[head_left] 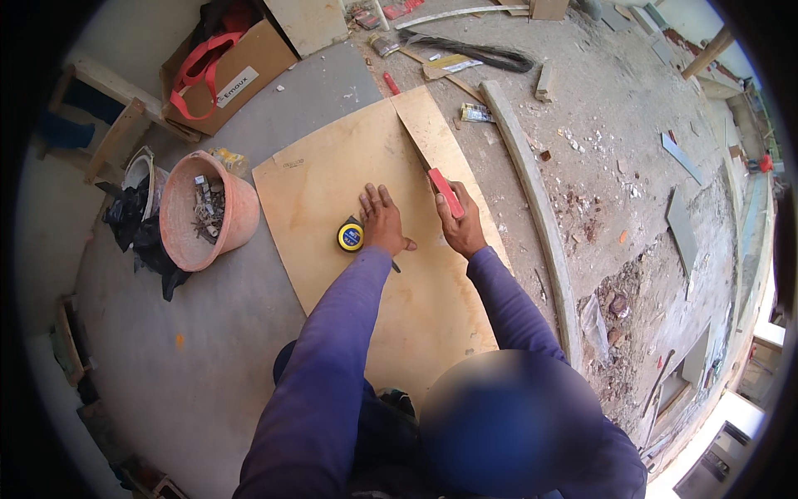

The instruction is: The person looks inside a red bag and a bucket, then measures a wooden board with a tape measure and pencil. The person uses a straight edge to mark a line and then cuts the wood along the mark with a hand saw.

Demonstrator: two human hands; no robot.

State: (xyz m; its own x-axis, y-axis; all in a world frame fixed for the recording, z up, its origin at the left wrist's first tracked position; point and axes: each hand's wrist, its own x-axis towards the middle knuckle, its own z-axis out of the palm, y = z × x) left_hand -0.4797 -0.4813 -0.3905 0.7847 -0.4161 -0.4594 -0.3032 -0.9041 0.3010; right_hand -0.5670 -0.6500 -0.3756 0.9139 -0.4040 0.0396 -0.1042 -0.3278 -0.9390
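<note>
A large sheet of plywood point(332, 166) lies in front of me. My right hand point(464, 226) is closed round the red handle of a handsaw point(447, 195). Its thin dark blade runs away from me along a line in the board, near the right edge. Flat on the sheet, fingers spread, my left hand point(383, 223) presses beside the saw. Just left of that hand sits a yellow and black tape measure point(350, 236) with a blue face. The dark tip of a slim object point(396, 267) shows by my left wrist; the rest is hidden.
To the left stands a pinkish bucket point(187, 241) with debris, beside black plastic bags point(145, 245). A cardboard box point(253, 71) with red straps is at the back left. Along the right runs a long pale beam point(532, 191); rubble and a coil of dark wire point(474, 51) lie beyond.
</note>
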